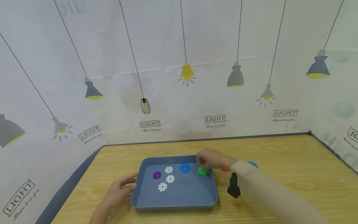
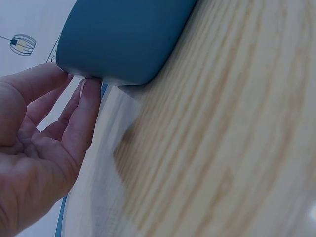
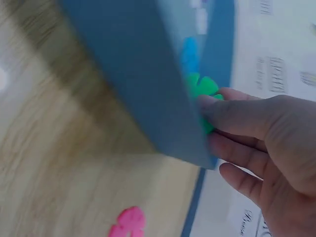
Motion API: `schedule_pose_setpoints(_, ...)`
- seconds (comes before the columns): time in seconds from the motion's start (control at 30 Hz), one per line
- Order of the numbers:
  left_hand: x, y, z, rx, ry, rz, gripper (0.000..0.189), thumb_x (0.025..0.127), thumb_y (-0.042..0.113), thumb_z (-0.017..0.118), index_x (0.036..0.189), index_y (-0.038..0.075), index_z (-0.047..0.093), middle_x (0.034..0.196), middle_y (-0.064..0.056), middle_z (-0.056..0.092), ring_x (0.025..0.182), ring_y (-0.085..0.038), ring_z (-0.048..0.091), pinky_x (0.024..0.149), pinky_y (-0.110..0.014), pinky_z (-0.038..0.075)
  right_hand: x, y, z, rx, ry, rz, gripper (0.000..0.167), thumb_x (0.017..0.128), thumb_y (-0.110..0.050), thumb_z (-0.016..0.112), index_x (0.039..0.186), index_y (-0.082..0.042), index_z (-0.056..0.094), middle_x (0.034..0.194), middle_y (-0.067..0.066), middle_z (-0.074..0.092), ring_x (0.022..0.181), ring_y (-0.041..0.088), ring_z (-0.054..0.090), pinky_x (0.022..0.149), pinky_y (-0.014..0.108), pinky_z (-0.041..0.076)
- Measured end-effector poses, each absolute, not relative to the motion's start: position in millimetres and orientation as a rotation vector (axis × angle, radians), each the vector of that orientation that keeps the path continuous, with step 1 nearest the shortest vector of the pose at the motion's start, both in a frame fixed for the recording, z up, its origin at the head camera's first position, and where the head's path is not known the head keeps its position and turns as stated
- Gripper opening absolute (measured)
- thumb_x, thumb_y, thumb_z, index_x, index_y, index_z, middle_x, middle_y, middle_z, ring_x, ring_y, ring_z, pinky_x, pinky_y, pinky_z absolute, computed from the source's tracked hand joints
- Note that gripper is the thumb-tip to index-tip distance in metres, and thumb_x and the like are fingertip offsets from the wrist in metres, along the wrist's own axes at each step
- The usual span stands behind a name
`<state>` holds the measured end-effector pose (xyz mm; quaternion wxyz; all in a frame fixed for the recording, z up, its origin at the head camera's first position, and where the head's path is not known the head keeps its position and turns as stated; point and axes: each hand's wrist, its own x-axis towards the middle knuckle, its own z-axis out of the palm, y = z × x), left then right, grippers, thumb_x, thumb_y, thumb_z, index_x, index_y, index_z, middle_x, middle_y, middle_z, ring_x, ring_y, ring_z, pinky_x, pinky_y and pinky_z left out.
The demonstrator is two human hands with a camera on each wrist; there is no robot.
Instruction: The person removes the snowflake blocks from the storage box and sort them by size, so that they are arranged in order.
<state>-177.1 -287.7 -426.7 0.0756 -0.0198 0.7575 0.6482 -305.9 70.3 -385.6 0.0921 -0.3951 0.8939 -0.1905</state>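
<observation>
My right hand pinches a green notched plastic disc between thumb and fingers, inside the right end of the blue-grey tray. The right wrist view shows this green disc partly hidden by the thumb and the tray's wall. At the opposite end, my left hand touches the outside of the tray with its fingertips; in the left wrist view this hand has its fingers extended against the wall. Within the tray lie a purple disc, a blue disc and three white discs.
On the wooden table, right of the tray, a pink disc and another blue disc are partly hidden by the right arm in the head view. A white wall covering with printed lamps stands behind the table.
</observation>
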Motion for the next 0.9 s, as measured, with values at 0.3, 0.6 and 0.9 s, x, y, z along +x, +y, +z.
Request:
schedule_pose_setpoints(0.3, -176.2, -287.6, -427.0, -0.044, 2.257, 1.962, 0.052, 0.091, 0.010, 0.057, 0.137, -0.003, 0.037, 0.126, -0.026, 0.044, 0.105, -0.026, 0.053, 0.082, -0.042, 0.050, -298.5, 93.5, -363.0, -1.223, 2.594, -0.898, 0.011, 0.077, -0.008, 0.073, 0.079, -0.011, 0.063, 0.073, -0.007, 0.057, 0.067, 0.009, 0.051, 0.062, 0.024, 0.048)
schedule_pose_setpoints(0.6, -177.1, -288.2, -427.8, -0.048, 2.271, 1.944, 0.051, 0.091, 0.011, 0.057, 0.137, -0.002, 0.037, 0.127, -0.025, 0.043, 0.106, -0.027, 0.053, 0.083, -0.042, 0.050, -298.0, 150.5, -352.5, -1.143, 2.690, -1.011, 0.010, 0.078, -0.007, 0.071, 0.083, -0.008, 0.062, 0.069, -0.004, 0.056, 0.063, 0.010, 0.052, 0.058, 0.026, 0.048)
schedule_pose_setpoints(0.9, -176.3, -288.1, -427.5, -0.054, 2.291, 1.936, 0.052, 0.091, 0.013, 0.058, 0.137, -0.001, 0.038, 0.126, -0.025, 0.044, 0.105, -0.027, 0.053, 0.082, -0.042, 0.050, -298.9, 232.9, -371.5, -0.886, 2.839, -1.044, 0.012, 0.079, -0.009, 0.071, 0.086, -0.005, 0.062, 0.073, -0.002, 0.057, 0.066, 0.011, 0.053, 0.057, 0.026, 0.047)
